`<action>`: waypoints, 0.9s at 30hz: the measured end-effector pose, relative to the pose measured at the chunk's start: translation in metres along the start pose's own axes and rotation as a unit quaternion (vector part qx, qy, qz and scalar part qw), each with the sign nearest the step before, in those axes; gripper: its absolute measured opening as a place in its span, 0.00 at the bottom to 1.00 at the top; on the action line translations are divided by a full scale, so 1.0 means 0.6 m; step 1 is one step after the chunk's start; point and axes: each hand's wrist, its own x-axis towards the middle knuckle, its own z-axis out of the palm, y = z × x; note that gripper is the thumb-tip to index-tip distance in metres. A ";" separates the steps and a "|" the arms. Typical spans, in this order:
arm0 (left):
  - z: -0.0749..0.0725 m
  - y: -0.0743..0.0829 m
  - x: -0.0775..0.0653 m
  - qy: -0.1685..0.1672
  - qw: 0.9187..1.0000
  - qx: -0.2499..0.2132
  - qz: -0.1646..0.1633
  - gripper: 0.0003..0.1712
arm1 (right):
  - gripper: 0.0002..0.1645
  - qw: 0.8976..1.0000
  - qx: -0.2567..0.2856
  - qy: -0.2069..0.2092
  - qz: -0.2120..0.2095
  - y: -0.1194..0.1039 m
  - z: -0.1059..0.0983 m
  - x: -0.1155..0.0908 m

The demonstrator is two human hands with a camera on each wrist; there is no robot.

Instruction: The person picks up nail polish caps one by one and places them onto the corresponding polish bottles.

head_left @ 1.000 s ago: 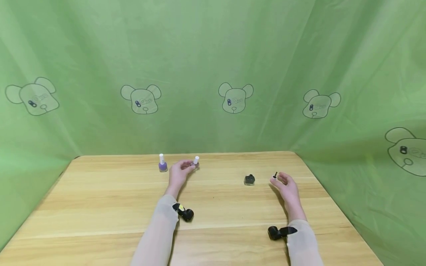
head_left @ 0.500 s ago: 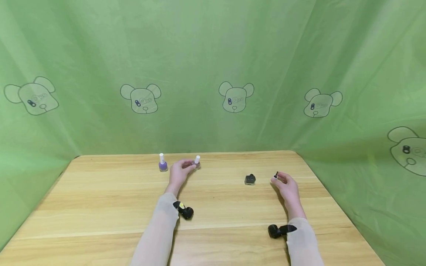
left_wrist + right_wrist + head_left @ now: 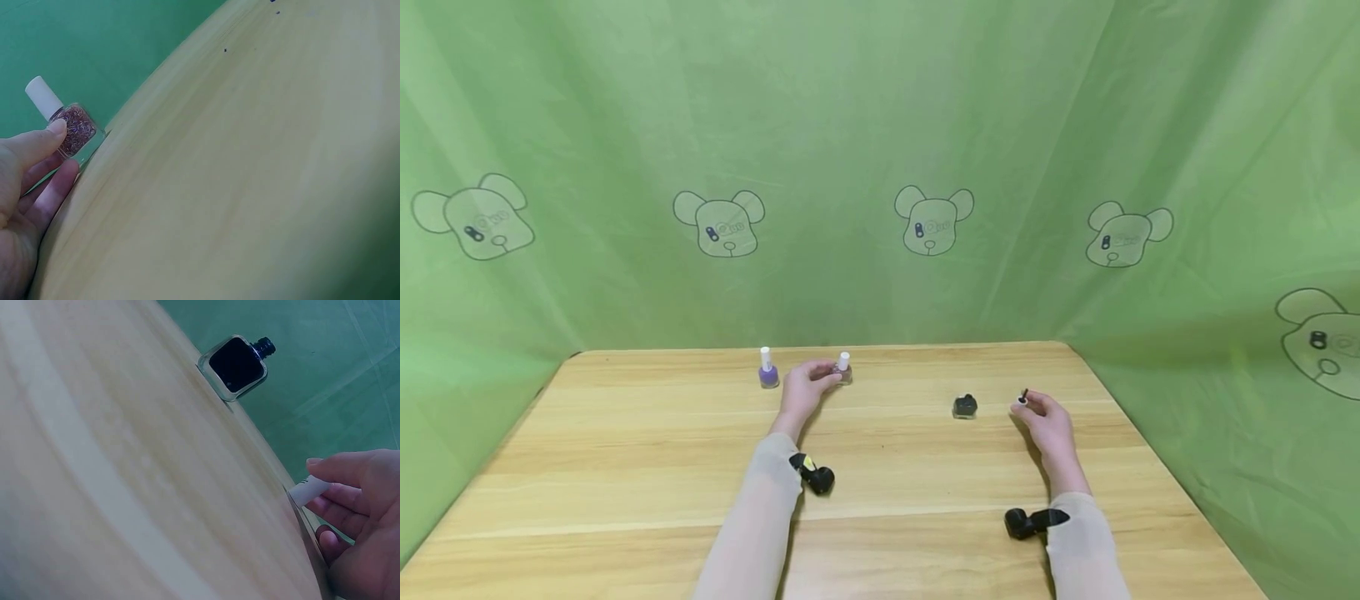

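Note:
Between thumb and fingers my left hand (image 3: pixel 805 390) pinches a nail polish bottle (image 3: pixel 80 130) with dark glitter inside and a white cap (image 3: pixel 42 97) on top. It stands upright near the table's far edge. Over on the right side, my right hand (image 3: pixel 1049 425) holds a white brush cap (image 3: pixel 309 490) upside down, its black brush (image 3: pixel 1025 393) pointing up and the cap's end close to the tabletop. To the left of that hand, an uncapped bottle of black nail polish (image 3: pixel 236 365) stands with its dark threaded neck showing.
A purple nail polish bottle (image 3: pixel 768 377) with a white cap stands just left of my left hand. The wooden table (image 3: pixel 880 500) is enclosed by a green curtain (image 3: pixel 820 125) printed with bear heads. Small dark specks (image 3: pixel 225 50) lie on the wood.

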 end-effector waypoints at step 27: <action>0.005 -0.002 -0.011 0.041 0.996 -0.063 -0.039 0.28 | 0.31 1.000 -0.005 -0.003 0.004 0.002 0.003 0.006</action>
